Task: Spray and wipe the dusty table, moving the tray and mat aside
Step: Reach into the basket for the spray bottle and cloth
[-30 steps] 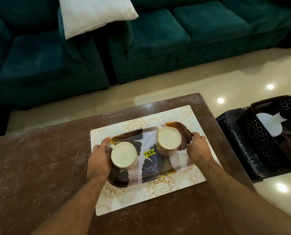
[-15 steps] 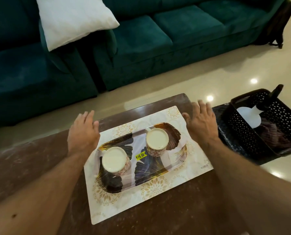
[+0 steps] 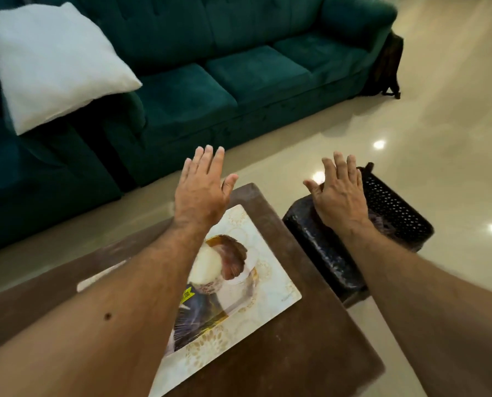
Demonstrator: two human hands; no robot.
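**Both hands lifted off, holding nothing**

I am holding my left hand [image 3: 203,193] and right hand [image 3: 339,196] raised with fingers spread, grasping nothing. The tray [image 3: 224,305] is sitting on the mat [image 3: 270,285] on the dusty worktop [image 3: 310,353], partly under my left forearm, with a cup [image 3: 206,267] on it
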